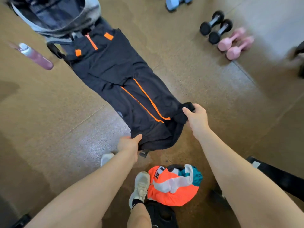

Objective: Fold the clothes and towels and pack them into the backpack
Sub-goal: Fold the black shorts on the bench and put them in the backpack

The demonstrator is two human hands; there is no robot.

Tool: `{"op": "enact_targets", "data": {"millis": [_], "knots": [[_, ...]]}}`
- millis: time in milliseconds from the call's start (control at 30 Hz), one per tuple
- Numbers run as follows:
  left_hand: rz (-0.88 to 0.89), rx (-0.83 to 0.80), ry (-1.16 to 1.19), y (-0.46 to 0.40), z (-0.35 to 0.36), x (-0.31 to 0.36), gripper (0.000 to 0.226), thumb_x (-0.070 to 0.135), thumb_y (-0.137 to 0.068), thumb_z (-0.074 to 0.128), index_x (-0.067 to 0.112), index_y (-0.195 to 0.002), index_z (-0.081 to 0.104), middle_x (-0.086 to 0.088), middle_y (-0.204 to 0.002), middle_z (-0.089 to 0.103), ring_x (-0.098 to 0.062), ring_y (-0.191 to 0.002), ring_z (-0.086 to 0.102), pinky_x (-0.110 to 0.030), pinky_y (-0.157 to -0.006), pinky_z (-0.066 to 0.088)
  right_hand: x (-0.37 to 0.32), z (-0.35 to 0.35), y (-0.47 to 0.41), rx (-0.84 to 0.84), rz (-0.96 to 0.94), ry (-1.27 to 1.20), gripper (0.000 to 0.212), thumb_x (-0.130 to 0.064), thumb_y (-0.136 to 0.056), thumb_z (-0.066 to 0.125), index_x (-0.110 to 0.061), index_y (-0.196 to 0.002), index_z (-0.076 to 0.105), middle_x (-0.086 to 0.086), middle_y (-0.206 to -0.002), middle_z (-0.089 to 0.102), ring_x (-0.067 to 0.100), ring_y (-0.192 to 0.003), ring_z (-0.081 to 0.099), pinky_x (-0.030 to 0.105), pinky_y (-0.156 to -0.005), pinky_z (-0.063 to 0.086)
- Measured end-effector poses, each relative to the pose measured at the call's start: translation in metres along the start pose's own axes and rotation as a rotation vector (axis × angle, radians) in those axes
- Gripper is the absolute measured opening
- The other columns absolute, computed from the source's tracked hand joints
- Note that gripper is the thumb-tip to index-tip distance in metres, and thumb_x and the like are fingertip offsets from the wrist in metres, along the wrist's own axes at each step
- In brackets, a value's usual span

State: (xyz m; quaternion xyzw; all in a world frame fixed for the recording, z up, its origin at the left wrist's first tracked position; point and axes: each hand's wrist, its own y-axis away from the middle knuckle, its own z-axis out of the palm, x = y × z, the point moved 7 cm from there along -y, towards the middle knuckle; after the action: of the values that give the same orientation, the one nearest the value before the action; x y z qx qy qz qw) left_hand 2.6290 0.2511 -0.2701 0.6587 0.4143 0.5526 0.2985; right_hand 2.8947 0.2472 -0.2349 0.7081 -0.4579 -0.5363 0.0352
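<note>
Both grips pinched on the near hem of the black orange-striped garment [121, 83], left hand [130, 143] nearest, right hand [196, 117] slightly farther right, long axis stretching away up-left toward the open grey backpack [54, 15] on the floor [205, 76].

Both forearms are bare from elbow to wrist, with no sleeves, watch or jewellery visible on either. The left hand [129, 143] and right hand [196, 118] are ungloved; the fingers [186, 111] carry no rings. The lower leg is bare down to a short black ankle sock [136, 202]. Off-white lace-up trainers are worn: the nearer trainer [140, 187] shows white laces and a pale, slightly scuffed upper; of the other trainer [107, 158] only the rounded toe is visible behind the left forearm.
</note>
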Motion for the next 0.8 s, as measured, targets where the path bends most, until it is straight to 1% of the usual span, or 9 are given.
{"op": "enact_targets", "data": {"millis": [67,200,300,400,500,600,633,700,800], "knots": [[0.006,-0.008,0.036,-0.007,-0.008,0.032,0.025,0.001,-0.083,0.065,0.010,-0.084,0.041,-0.010,-0.079,0.050,-0.021,-0.062,0.050,-0.020,-0.038,0.046,-0.035,0.022,-0.007,-0.021,-0.065,0.058,0.016,-0.018,-0.082,0.061,-0.023,-0.069,0.052,-0.003,-0.068,0.055,0.022,-0.072,0.052,0.038,-0.069,0.046],[-0.045,-0.156,0.022,-0.043,-0.023,0.089,0.020,0.003,-0.088,0.058,0.014,-0.073,0.048,-0.010,-0.075,0.054,-0.017,-0.059,0.054,-0.017,-0.038,0.048,-0.091,0.075,-0.032,-0.048,-0.133,0.109,0.016,-0.020,-0.079,0.061,-0.024,-0.069,0.050,-0.004,-0.067,0.052,0.019,-0.072,0.050,0.036,-0.069,0.043],[-0.078,-0.257,0.095,-0.087,-0.039,0.141,0.018,0.001,-0.090,0.052,0.011,-0.076,0.052,-0.008,-0.079,0.058,-0.013,-0.054,0.064,-0.017,-0.052,0.054,-0.130,0.130,-0.069,-0.052,-0.137,0.142,0.012,-0.027,-0.075,0.059,-0.020,-0.070,0.051,0.004,-0.072,0.058,0.029,-0.074,0.056,0.046,-0.075,0.051],[-0.102,-0.273,0.218,-0.135,-0.054,0.196,0.019,-0.002,-0.092,0.047,0.006,-0.076,0.053,-0.010,-0.081,0.058,-0.015,-0.063,0.063,-0.022,-0.065,0.055,-0.171,0.186,-0.108,-0.062,-0.120,0.174,0.014,-0.022,-0.080,0.059,-0.018,-0.069,0.051,0.006,-0.074,0.059,0.031,-0.080,0.059,0.051,-0.081,0.053],[-0.151,-0.263,0.290,-0.181,-0.068,0.246,0.016,0.001,-0.093,0.048,0.006,-0.079,0.054,-0.007,-0.082,0.059,-0.013,-0.069,0.060,-0.016,-0.060,0.054,-0.210,0.239,-0.144,-0.077,-0.075,0.149,0.018,-0.016,-0.087,0.057,-0.020,-0.071,0.050,0.000,-0.072,0.053,0.023,-0.074,0.053,0.040,-0.070,0.056],[-0.162,-0.211,0.354,-0.231,-0.080,0.291,0.015,0.004,-0.093,0.050,0.008,-0.079,0.054,-0.004,-0.081,0.058,-0.009,-0.067,0.059,-0.020,-0.088,0.048,-0.237,0.281,-0.181,-0.078,-0.048,0.062,0.011,-0.013,-0.089,0.055,-0.011,-0.080,0.051,0.006,-0.077,0.050,0.021,-0.072,0.047,0.024,-0.053,0.046],[-0.154,-0.193,0.377,-0.250,-0.085,0.301,0.015,0.006,-0.093,0.049,0.008,-0.079,0.054,-0.003,-0.080,0.057,-0.008,-0.063,0.060,-0.024,-0.095,0.045,-0.241,0.293,-0.195,-0.068,-0.043,0.038,0.012,-0.014,-0.089,0.055,-0.011,-0.079,0.049,0.007,-0.077,0.048,0.020,-0.071,0.045,0.023,-0.054,0.044],[-0.140,-0.173,0.330,-0.283,-0.092,0.317,0.018,0.024,-0.095,0.048,0.010,-0.087,0.057,-0.001,-0.079,0.056,-0.009,-0.061,0.057,-0.026,-0.088,0.048,-0.244,0.313,-0.220,-0.049,-0.054,0.035,0.014,-0.020,-0.091,0.052,-0.012,-0.079,0.053,0.005,-0.076,0.048,0.018,-0.071,0.044,0.027,-0.066,0.041],[0.002,-0.139,-0.211,-0.323,-0.100,0.324,0.048,0.058,-0.075,0.061,0.016,-0.098,0.059,0.000,-0.090,0.059,-0.016,-0.080,0.054,-0.028,-0.077,0.045,-0.234,0.339,-0.249,-0.071,-0.101,0.260,0.027,-0.025,-0.093,0.047,-0.010,-0.096,0.068,0.009,-0.106,0.062,0.022,-0.101,0.055,0.035,-0.094,0.041]]}}
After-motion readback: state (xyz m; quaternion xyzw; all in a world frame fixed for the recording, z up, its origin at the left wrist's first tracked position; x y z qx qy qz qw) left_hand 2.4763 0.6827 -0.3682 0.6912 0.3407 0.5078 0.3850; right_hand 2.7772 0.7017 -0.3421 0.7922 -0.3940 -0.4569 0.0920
